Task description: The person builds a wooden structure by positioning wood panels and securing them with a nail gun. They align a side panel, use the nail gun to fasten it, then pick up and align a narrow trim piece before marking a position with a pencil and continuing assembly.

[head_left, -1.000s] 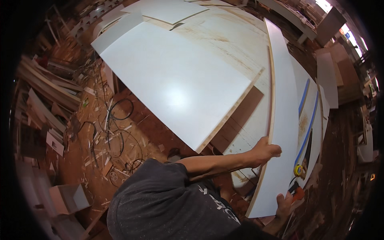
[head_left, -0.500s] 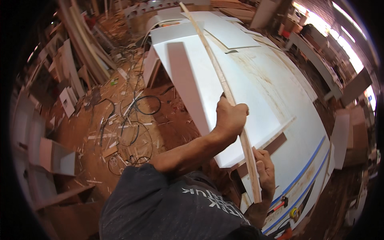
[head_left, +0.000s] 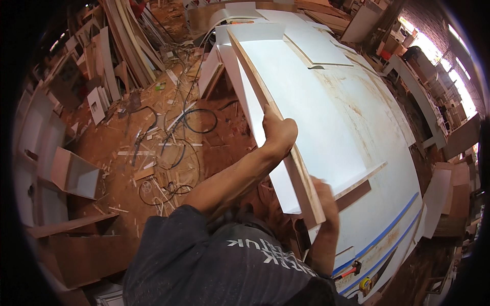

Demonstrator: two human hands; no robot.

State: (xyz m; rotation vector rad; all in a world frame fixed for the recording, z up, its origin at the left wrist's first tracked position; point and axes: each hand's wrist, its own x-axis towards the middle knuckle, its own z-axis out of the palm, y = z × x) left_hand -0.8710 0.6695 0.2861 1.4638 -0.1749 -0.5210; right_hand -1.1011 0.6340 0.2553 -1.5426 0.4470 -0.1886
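A long narrow wooden board (head_left: 302, 184) runs from near my body to the far end of a white panel (head_left: 326, 122), along the panel's left side. It stands tilted on edge, with its pale raw edge facing up. My left hand (head_left: 279, 133) is closed around the board at about mid-length. Close to the near end, my right hand (head_left: 325, 201) grips it from the right side, some of its fingers hidden behind the wood. Whether the board touches the panel all along, I cannot tell. A white upright strip (head_left: 258, 32) closes the panel's far end, and a thin ledge (head_left: 361, 181) juts out at its near right.
A large white work surface (head_left: 393, 158) lies under the panel. On it are a hammer (head_left: 352, 270), a yellow tape measure (head_left: 365, 284) and a loose white sheet (head_left: 319, 48). Cables (head_left: 199, 122) and wood scraps litter the floor at left, near an open cabinet (head_left: 76, 173).
The board has shifted left and turned, coming over the panel's left side and showing more of its brown face. Both hands have moved left with it, still holding it. The view has shifted slightly.
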